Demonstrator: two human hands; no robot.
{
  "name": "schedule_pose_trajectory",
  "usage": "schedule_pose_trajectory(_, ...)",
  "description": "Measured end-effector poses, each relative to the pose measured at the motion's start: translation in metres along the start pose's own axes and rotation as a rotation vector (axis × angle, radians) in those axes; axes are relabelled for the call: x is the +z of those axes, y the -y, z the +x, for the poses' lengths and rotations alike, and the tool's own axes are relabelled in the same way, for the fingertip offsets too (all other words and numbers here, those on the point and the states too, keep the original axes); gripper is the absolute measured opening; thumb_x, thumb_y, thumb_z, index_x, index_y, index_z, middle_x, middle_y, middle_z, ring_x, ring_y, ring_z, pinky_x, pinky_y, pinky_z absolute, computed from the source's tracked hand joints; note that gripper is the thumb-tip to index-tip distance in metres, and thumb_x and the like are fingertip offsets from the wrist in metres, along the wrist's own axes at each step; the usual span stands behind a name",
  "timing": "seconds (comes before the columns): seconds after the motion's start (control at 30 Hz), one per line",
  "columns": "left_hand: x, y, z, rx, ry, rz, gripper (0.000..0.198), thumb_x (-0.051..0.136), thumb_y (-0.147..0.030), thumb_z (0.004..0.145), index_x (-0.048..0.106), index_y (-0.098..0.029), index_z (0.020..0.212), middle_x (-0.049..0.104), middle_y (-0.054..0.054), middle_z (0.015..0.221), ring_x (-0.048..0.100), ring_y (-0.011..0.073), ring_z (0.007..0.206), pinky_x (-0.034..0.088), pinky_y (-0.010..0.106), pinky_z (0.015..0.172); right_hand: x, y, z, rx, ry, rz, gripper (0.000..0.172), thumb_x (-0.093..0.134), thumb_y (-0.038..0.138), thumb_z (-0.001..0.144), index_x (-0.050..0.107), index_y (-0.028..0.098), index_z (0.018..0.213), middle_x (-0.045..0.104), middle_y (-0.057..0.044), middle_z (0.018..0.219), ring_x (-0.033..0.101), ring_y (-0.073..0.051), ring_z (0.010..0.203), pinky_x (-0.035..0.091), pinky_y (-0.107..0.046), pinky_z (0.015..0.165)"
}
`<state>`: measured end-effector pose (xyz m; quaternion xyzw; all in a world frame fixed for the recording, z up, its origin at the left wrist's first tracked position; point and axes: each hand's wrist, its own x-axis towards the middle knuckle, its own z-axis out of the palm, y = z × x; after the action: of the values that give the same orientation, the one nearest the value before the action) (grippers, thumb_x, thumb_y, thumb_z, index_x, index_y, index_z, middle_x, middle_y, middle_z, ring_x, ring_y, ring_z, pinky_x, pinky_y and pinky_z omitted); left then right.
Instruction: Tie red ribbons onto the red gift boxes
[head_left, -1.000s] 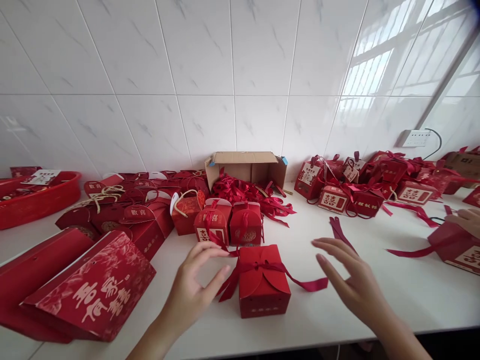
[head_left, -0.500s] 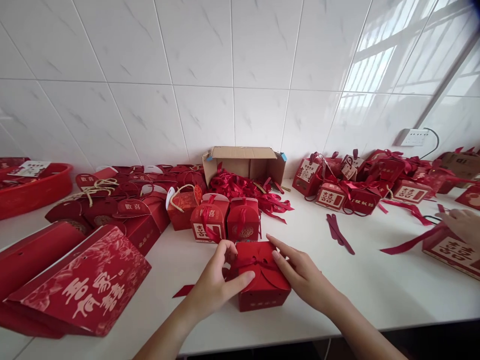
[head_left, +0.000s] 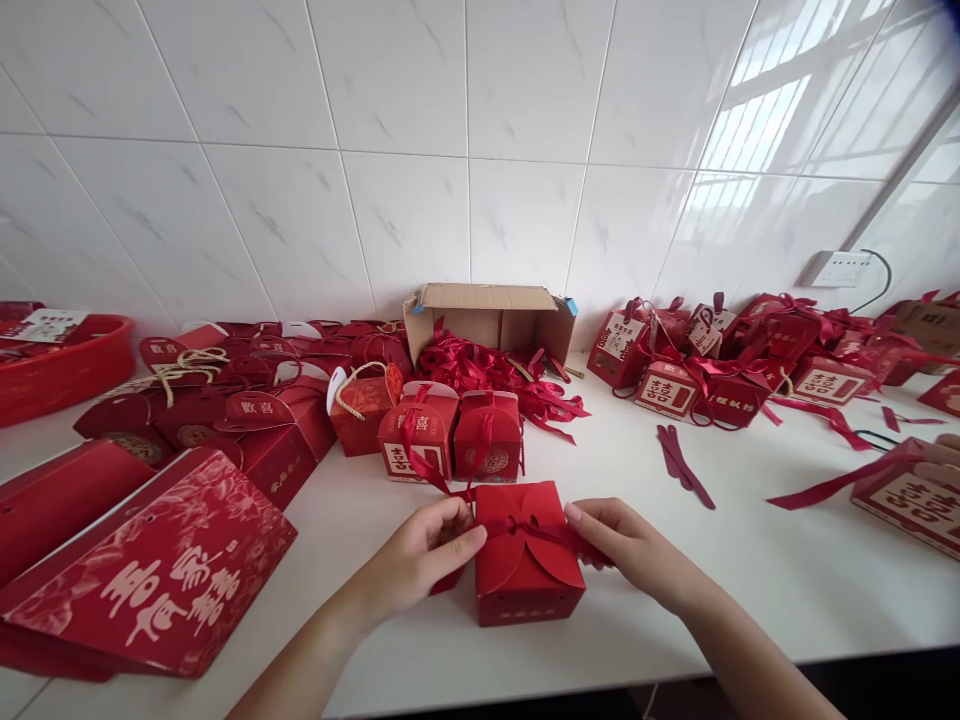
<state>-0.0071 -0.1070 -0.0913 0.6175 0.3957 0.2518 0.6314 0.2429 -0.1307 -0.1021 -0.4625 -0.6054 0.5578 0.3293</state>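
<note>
A small red gift box (head_left: 529, 575) with petal-shaped top flaps stands on the white counter (head_left: 750, 570) near its front edge. A dark red ribbon (head_left: 525, 527) crosses its top. My left hand (head_left: 420, 555) pinches the ribbon at the box's left side. At the box's right side my right hand (head_left: 626, 545) is closed on the other ribbon end. Both hands touch the box's upper edges.
Two finished small boxes (head_left: 450, 435) stand just behind. An open cardboard carton (head_left: 487, 315) spills red ribbons (head_left: 495, 375). Flat red bags (head_left: 150, 570) lie at left, a red basket (head_left: 64, 365) far left. Tied boxes (head_left: 712, 375) crowd the back right. Another person's hand (head_left: 941, 455) rests on a box (head_left: 911, 500).
My hands came in from apart and closed on the ribbon ends at the box's two sides. The loose ribbon tails that lay spread on the counter are now gathered in my fingers.
</note>
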Motion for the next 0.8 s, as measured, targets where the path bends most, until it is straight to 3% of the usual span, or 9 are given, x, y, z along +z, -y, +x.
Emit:
schedule_pose_trajectory(0.27,0.011,-0.006,0.001,-0.053,0.039,-0.219,0.046,0.070,-0.039,0.077,0.063,-0.020,0.118,0.071,0.006,0.107,0.063,0.0224,0.101,0.048,0.030,0.088,0.005,-0.012,0.005,-0.050,0.068,0.106,0.047,0.054,0.055,0.086,0.037,0.018,0.062,0.034,0.005,0.060,0.026,-0.008,0.056,0.018,-0.025,0.053)
schedule_pose_trajectory(0.53,0.008,-0.003,0.002,-0.071,-0.005,-0.238,0.051,0.075,-0.036,0.073,0.062,-0.019,0.119,0.071,0.007,0.109,0.063,0.0244,0.105,0.049,0.031,0.087,0.000,-0.018,0.006,-0.013,0.064,0.154,0.047,0.055,0.053,0.086,0.037,0.018,0.061,0.030,0.006,0.059,0.023,-0.008,0.054,0.016,-0.025,0.052)
schedule_pose_trajectory(0.8,0.003,0.004,0.002,0.011,0.000,-0.103,0.048,0.074,-0.038,0.074,0.061,-0.018,0.116,0.068,0.009,0.110,0.062,0.0269,0.104,0.049,0.035,0.086,-0.008,-0.013,0.002,-0.045,0.029,0.095,0.049,0.055,0.054,0.085,0.034,0.018,0.059,0.024,0.006,0.059,0.019,-0.009,0.056,0.015,-0.026,0.054)
